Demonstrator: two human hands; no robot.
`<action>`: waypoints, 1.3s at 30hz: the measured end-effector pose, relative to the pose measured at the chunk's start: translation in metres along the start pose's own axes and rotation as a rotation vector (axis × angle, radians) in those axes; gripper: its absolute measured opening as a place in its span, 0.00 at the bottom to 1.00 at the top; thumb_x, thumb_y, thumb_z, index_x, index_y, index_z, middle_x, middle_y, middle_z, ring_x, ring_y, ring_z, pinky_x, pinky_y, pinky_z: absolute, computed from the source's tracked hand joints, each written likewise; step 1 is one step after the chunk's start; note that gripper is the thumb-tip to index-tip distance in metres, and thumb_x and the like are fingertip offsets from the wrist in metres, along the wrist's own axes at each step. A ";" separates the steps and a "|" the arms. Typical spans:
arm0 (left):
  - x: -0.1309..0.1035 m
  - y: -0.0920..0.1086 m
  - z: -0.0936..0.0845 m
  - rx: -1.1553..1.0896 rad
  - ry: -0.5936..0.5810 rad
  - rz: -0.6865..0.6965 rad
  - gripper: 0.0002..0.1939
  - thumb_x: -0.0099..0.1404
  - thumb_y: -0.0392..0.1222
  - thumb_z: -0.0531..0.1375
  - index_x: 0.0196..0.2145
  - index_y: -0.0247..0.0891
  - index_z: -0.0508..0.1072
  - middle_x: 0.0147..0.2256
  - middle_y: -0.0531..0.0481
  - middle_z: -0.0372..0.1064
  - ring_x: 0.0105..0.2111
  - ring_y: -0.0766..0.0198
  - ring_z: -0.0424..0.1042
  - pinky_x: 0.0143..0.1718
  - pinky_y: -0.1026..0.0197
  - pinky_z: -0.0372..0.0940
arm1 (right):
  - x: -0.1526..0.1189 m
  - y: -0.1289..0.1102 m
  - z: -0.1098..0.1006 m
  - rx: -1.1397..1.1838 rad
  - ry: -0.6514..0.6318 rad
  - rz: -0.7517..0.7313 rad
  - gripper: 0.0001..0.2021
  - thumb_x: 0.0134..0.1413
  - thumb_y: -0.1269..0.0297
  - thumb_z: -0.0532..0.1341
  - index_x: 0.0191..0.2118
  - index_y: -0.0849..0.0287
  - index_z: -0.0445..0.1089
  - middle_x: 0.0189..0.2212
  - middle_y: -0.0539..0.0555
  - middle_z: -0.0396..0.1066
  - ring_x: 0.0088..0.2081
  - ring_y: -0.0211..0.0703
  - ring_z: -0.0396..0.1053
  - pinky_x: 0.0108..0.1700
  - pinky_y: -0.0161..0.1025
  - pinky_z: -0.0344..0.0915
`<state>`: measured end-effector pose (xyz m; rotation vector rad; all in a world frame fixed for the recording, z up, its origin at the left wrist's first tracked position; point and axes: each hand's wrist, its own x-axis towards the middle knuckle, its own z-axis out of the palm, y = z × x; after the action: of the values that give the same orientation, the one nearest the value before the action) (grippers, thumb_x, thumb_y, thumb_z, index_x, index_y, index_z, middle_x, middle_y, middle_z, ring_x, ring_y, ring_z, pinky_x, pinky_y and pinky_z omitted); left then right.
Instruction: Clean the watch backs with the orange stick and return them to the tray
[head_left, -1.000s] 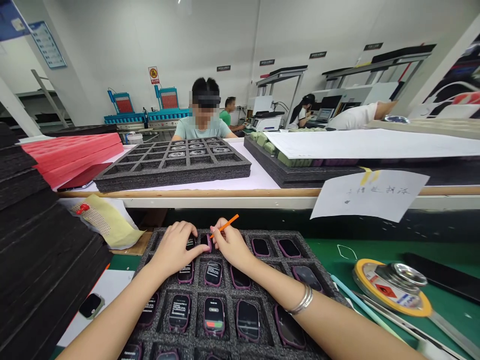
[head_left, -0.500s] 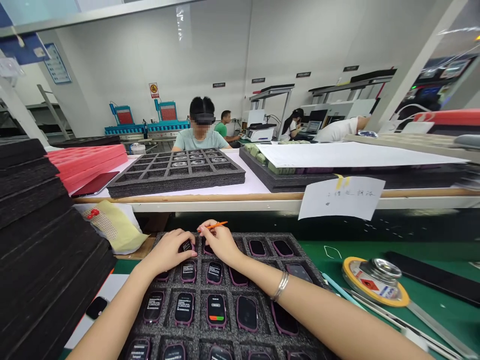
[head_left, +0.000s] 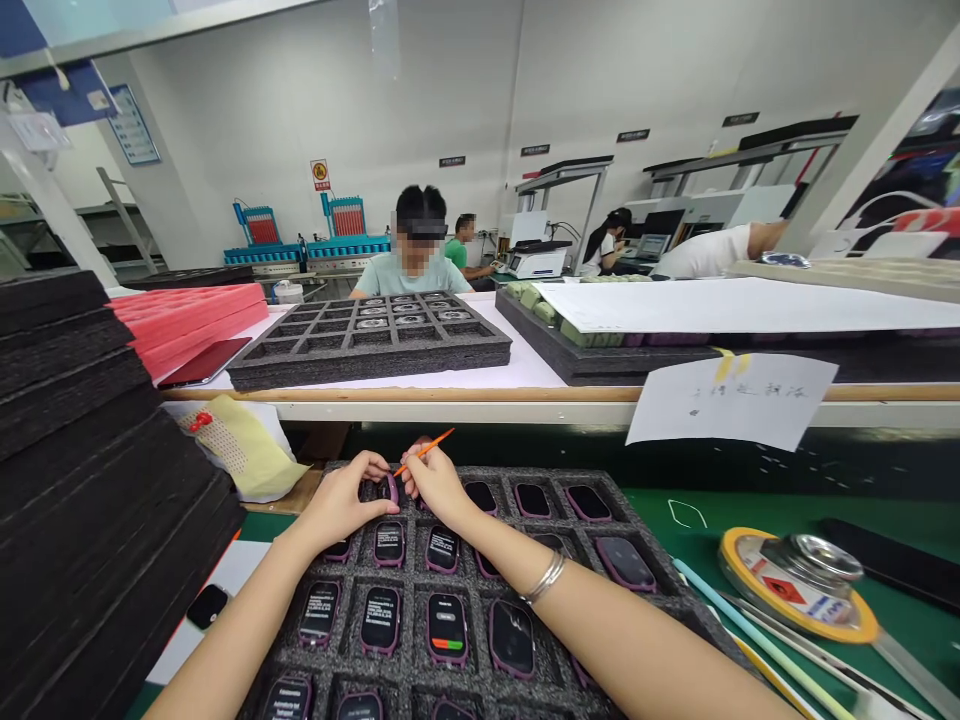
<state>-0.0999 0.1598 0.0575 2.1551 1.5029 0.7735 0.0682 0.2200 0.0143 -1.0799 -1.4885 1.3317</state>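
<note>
My left hand (head_left: 346, 502) grips a smartwatch body with a purple case (head_left: 392, 488) between thumb and fingers. The watch is tipped on its edge at the back row of a black foam tray (head_left: 411, 590). In my right hand (head_left: 439, 490), pinched like a pen, is a thin orange pointed stick (head_left: 441, 440). Its lower tip comes close to the upper side of the tilted watch; whether it touches I cannot tell. Around both hands, similar purple watches sit face up in the tray's compartments. Several show text, and one watch (head_left: 448, 628) has a red and green bar.
Stacked black foam trays (head_left: 75, 480) rise at left. A round metal-topped container (head_left: 814, 570) stands by a yellow-edged tape roll (head_left: 739, 560) at right, near tweezers and a light blue stick. A shelf edge (head_left: 450, 410) runs ahead; a person sits beyond it.
The watch in my left hand has gone from mostly face up to tipped on its edge. The orange stick is angled more steeply. The whole view has shifted slightly.
</note>
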 end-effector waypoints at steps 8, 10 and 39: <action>-0.001 0.004 0.001 -0.033 0.013 -0.023 0.21 0.57 0.41 0.70 0.46 0.43 0.68 0.45 0.51 0.75 0.47 0.56 0.75 0.53 0.54 0.68 | -0.009 -0.006 -0.002 -0.120 -0.015 -0.100 0.10 0.67 0.61 0.61 0.46 0.63 0.71 0.37 0.52 0.73 0.32 0.38 0.73 0.35 0.38 0.73; -0.001 0.004 0.001 -0.033 0.014 -0.023 0.21 0.56 0.41 0.70 0.46 0.43 0.68 0.45 0.50 0.76 0.48 0.56 0.75 0.53 0.53 0.68 | -0.009 -0.007 -0.003 -0.141 -0.019 -0.120 0.10 0.67 0.61 0.62 0.45 0.63 0.71 0.37 0.52 0.73 0.33 0.39 0.73 0.36 0.39 0.73; -0.002 -0.010 -0.015 0.574 0.141 -0.159 0.19 0.66 0.52 0.50 0.38 0.40 0.77 0.36 0.40 0.74 0.40 0.42 0.72 0.43 0.46 0.64 | -0.005 -0.019 0.002 -0.076 0.001 -0.162 0.10 0.68 0.60 0.61 0.42 0.63 0.72 0.37 0.52 0.74 0.32 0.37 0.73 0.35 0.38 0.73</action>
<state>-0.1172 0.1613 0.0620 2.3585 2.1486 0.4846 0.0659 0.2138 0.0325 -0.9845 -1.6009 1.1704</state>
